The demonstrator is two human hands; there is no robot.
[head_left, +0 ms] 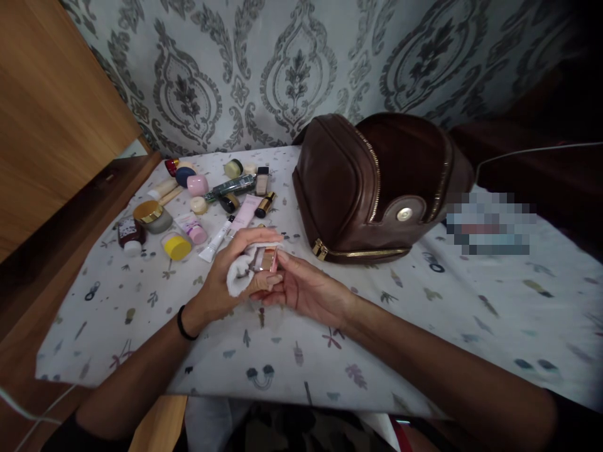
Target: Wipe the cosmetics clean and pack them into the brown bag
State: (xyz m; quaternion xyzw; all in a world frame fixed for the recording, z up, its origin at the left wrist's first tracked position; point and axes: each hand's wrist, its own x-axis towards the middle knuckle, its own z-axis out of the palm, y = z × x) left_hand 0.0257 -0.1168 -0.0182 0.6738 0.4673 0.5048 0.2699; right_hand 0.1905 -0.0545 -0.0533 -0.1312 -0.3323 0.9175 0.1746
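Observation:
My left hand (230, 276), with a dark band at its wrist, curls around a bunched white cloth (239, 276). Against the cloth rests a small cosmetic container (266, 258), clear with brownish and pink parts; its exact kind is hard to make out. The fingers of my right hand (311, 285) close on the container's right side, the thumb near its upper edge. Both hands meet just above the patterned tablecloth. Beyond them lie a pink tube (245, 212) and a slim white tube (215, 240).
A brown leather bag (339, 182) with gold zippers stands at the back, right of my hands. Several jars and bottles spread over the left, among them a yellow-lidded jar (176, 246) and a gold-lidded jar (153, 216). Wooden furniture (61, 81) borders the left side.

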